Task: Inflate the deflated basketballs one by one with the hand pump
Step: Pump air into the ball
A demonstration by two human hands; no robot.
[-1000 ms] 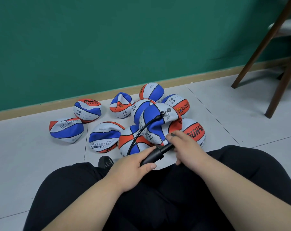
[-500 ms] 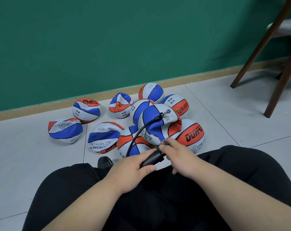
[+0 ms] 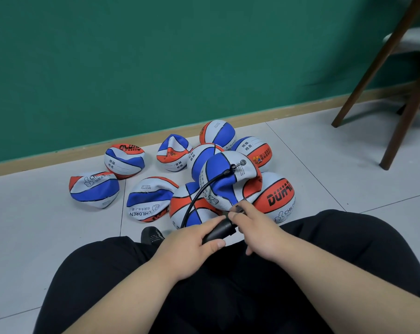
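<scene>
Several deflated red, white and blue basketballs lie in a heap on the floor in front of my knees. The crumpled ball (image 3: 228,179) on top of the heap has the pump's black hose (image 3: 201,191) plugged into its valve. My left hand (image 3: 192,244) grips the black barrel of the hand pump (image 3: 219,231). My right hand (image 3: 257,227) holds the pump's handle, pushed in close against the barrel. A rounder ball marked DUHNO (image 3: 278,196) lies just right of the top ball.
A green wall with a tan skirting board (image 3: 59,153) runs behind the balls. Brown wooden chair legs (image 3: 406,112) stand at the right. My black trousers (image 3: 228,297) fill the lower view, with a black shoe tip (image 3: 152,235) between them.
My right hand has pushed the pump handle in toward the barrel, closing the gap to my left hand. The balls and my left hand have stayed put.
</scene>
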